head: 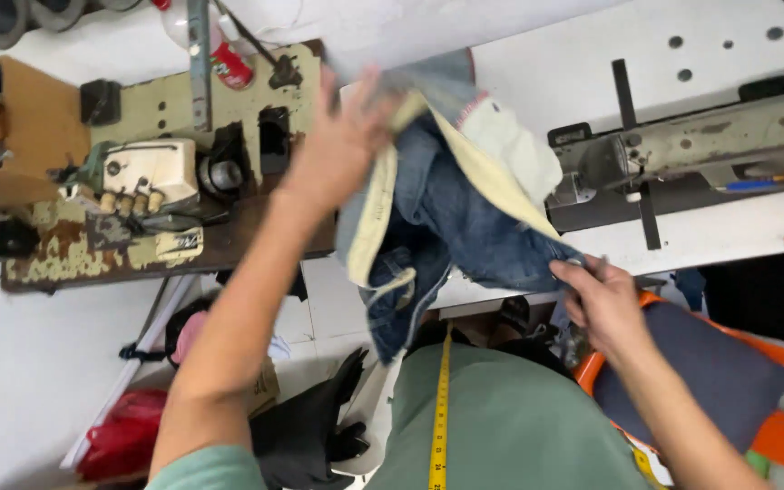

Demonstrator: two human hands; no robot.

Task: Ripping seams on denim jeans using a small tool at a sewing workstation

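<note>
A pair of blue denim jeans [451, 218] with pale cream lining hangs in front of me, bunched and turned partly inside out. My left hand [342, 136] grips the upper part of the jeans near the waistband, raised above the worn table. My right hand [602, 299] pinches the lower right edge of the denim by the white table's rim. A yellow measuring tape [442, 408] hangs down my green shirt.
A sewing machine [710, 150] lies on the white table [728, 231] at right. A worn, rusty table [138, 245] at left carries a small white machine [147, 172]. An orange chair with a dark cushion [710, 381] stands at lower right. Red and black bags [129, 440] sit on the floor.
</note>
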